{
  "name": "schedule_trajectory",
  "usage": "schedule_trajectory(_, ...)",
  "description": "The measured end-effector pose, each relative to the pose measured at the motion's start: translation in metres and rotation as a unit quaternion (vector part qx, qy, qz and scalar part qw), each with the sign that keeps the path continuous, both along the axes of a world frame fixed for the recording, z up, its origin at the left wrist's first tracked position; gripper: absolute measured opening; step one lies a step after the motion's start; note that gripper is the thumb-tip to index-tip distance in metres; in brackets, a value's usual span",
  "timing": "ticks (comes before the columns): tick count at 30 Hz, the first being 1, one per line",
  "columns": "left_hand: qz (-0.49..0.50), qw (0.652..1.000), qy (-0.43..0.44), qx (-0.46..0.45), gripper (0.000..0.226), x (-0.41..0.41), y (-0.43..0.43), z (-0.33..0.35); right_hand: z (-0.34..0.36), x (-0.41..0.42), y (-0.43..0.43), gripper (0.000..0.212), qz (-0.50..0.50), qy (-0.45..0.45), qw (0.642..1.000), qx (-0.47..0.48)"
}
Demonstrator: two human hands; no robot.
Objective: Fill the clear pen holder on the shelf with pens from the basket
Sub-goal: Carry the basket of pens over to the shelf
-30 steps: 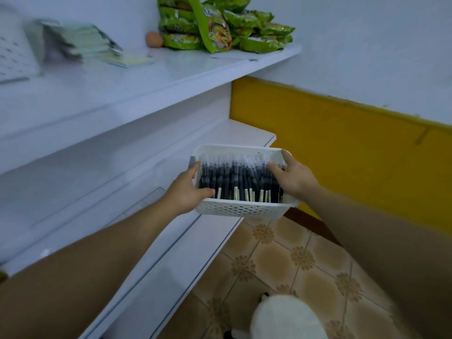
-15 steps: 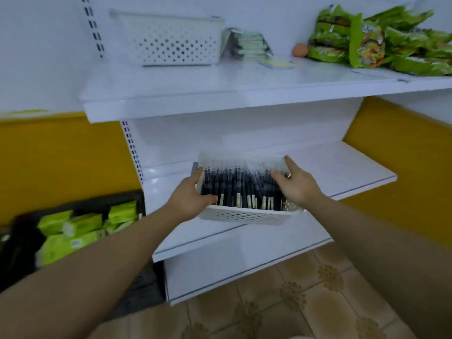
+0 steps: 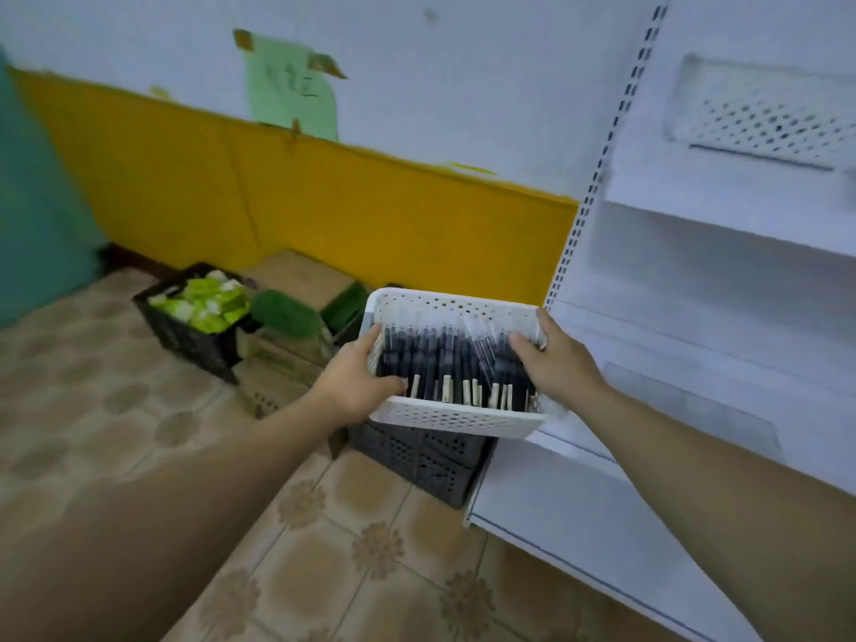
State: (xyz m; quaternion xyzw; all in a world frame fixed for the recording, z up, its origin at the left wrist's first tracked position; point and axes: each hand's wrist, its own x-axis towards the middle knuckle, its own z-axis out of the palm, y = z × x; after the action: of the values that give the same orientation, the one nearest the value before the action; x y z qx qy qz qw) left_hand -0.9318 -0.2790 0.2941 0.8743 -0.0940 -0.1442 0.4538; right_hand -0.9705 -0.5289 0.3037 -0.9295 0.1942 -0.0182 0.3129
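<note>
The view has swung left since half a second ago: the shelf unit point(image 3: 695, 410) now fills the right side and the yellow-banded wall the middle, while the white basket point(image 3: 456, 417) remains held in front of the shelf's left edge, above a dark crate point(image 3: 417, 456) on the tiled floor. The left hand point(image 3: 354, 386) grips its left rim, fingers closed over it; the right hand point(image 3: 556, 363) clasps the right rim. Dark pens point(image 3: 444, 363) lie packed inside. Another white basket point(image 3: 764, 113) sits on an upper shelf, blurred
</note>
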Motion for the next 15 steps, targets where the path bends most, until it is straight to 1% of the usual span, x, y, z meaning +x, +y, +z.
schedule_trajectory(4,0.117,0.993,-0.016,-0.009,0.079,-0.025,0.064,0.004,-0.004,0.036,0.061,0.072,0.111,0.007,0.994,0.011)
schedule_trajectory(6,0.163,0.986,-0.018,-0.008,0.082,-0.036,0.094,-0.001,-0.009,0.047,0.093,0.072,0.154,0.011,0.988,0.008)
schedule_trajectory(9,0.232,0.973,0.005,-0.010,0.090,-0.059,0.141,-0.014,-0.017,0.056,0.143,0.071,0.205,0.018,0.979,0.004)
schedule_trajectory(15,0.341,0.939,0.041,-0.015,0.092,-0.111,0.232,-0.041,-0.041,0.054,0.253,0.073,0.302,0.039,0.952,-0.002)
